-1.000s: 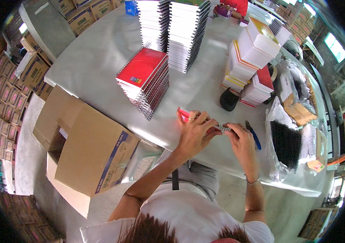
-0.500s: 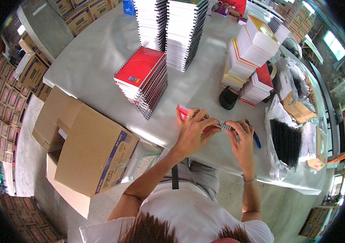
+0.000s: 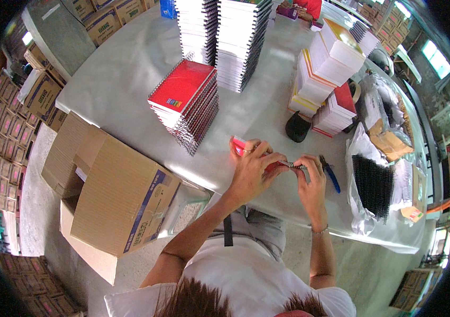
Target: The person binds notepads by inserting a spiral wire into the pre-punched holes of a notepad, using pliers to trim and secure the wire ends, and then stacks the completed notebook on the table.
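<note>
My left hand (image 3: 254, 168) is closed around a red-covered notebook (image 3: 239, 145), held edge-on over the table's near edge; most of it is hidden by the fingers. A dark wire spiral coil (image 3: 300, 166) sticks out from the notebook's right end. The fingers of my right hand (image 3: 312, 179) pinch this coil. Just beyond the right hand lie pliers with blue handles (image 3: 331, 177). Farther left stands a stack of red spiral-bound notebooks (image 3: 185, 95), their coils facing outward.
Taller stacks of bound notebooks (image 3: 238, 47) stand behind. Unbound books (image 3: 309, 84) are piled at right, near a black rounded object (image 3: 298, 128). Black coils (image 3: 373, 185) lie on plastic at far right. An open cardboard box (image 3: 114, 195) stands left of me. Across the table is a person's red sleeve (image 3: 309, 7).
My right hand has shifted slightly and its wrist has turned a little. The coil between the hands looks turned. My left hand and the notebook stay nearly still.
</note>
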`<state>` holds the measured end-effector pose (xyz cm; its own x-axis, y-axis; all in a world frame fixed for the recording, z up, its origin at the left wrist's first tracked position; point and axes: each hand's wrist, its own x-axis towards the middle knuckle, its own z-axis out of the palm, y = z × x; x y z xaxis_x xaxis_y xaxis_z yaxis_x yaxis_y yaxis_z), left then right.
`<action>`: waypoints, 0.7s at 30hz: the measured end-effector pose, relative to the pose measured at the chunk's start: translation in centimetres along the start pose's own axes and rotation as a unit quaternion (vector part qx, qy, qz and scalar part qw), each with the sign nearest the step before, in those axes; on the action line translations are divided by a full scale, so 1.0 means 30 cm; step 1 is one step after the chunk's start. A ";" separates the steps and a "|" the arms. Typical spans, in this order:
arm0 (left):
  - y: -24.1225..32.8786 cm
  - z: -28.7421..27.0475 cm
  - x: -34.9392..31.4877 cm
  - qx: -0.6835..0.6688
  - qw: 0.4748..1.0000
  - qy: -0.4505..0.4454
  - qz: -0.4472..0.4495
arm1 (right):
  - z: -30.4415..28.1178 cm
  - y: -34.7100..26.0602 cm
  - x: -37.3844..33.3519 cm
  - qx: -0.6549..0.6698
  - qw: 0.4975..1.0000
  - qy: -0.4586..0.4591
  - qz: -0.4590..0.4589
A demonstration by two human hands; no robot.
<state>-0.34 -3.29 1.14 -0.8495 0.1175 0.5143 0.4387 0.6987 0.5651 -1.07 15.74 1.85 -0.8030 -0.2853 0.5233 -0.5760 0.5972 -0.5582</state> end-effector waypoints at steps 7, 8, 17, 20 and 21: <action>-0.006 0.005 -0.003 0.004 1.000 0.001 0.002 | -0.019 -0.031 0.010 0.083 0.994 -0.044 0.058; -0.006 0.008 -0.004 0.012 1.000 0.005 0.004 | -0.019 -0.029 0.009 0.052 0.997 -0.048 0.042; 0.008 0.025 -0.012 0.065 0.998 0.006 0.002 | -0.008 -0.049 0.021 -0.034 0.998 -0.042 0.035; 0.014 0.018 -0.009 0.066 0.998 0.007 0.003 | -0.005 -0.027 0.022 -0.054 0.997 -0.051 0.023; 0.013 0.020 -0.011 0.064 0.998 0.009 0.004 | -0.005 -0.028 0.023 -0.070 0.996 -0.052 0.022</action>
<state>-0.08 -2.64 0.79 -0.8407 0.1120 0.5298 0.4033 0.7824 0.4745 -1.11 15.17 2.77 -0.8426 -0.3289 0.4264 -0.5190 0.7071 -0.4803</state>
